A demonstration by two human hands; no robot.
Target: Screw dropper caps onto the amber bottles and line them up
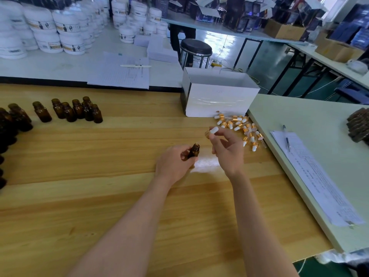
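My left hand [174,163] grips a small amber bottle [194,151] with an open neck, held just above the wooden table [99,196]. My right hand [227,150] pinches a dropper cap [212,132] with a white bulb and gold collar, a little up and right of the bottle's mouth. A pile of dropper caps [242,127] lies to the right, beside the white box. Several uncapped amber bottles [76,109] stand at the far left of the table, and more bottles [12,124] crowd the left edge.
An open white box [219,96] stands behind the cap pile. A pale green table [311,156] adjoins on the right, carrying a paper sheet [317,176] and a pen [286,137]. White jars [60,31] and papers [121,72] fill the table behind. A black stool [195,47] stands beyond.
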